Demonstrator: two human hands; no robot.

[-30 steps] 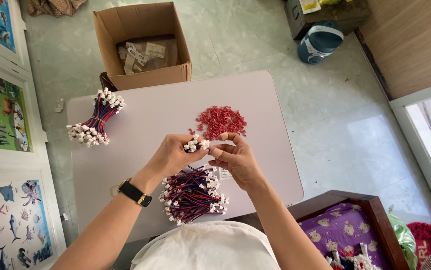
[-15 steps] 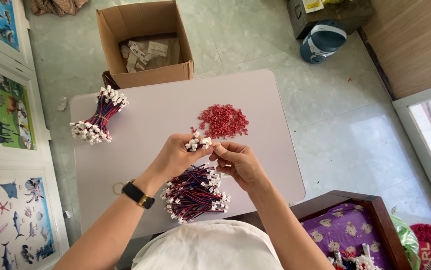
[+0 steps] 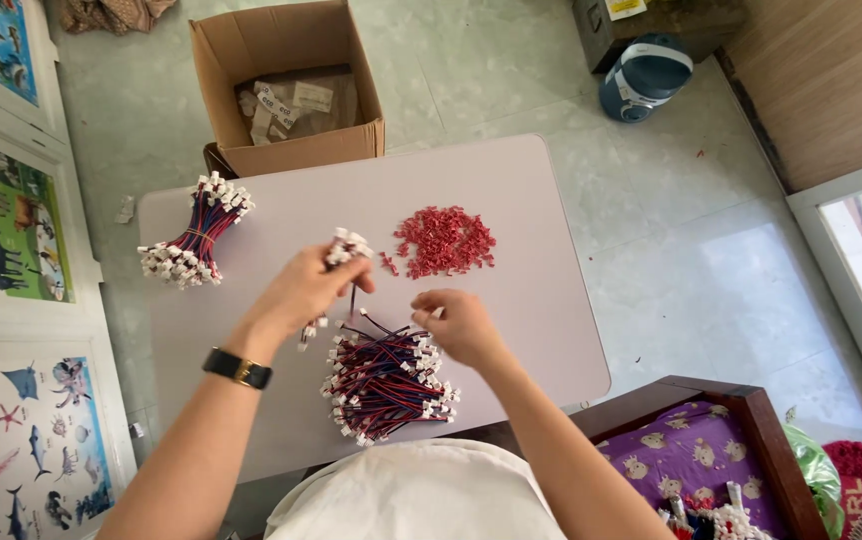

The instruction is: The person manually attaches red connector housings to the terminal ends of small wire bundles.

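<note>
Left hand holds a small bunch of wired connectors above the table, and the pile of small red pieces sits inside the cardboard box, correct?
Not quite. The head view shows the red pieces lying on the table, not in the cardboard box. The left hand does hold wired connectors.

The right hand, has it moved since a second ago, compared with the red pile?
Yes. The right hand has parted from the left hand and dropped toward the person, farther from the red pile, above the loose wire heap.

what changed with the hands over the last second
The right hand came away from the left hand and dropped toward the loose wire pile. The left hand still grips a small bunch of wires with white plugs. The tied bundle, red connector heap and cardboard box stayed put on and behind the table.
</note>
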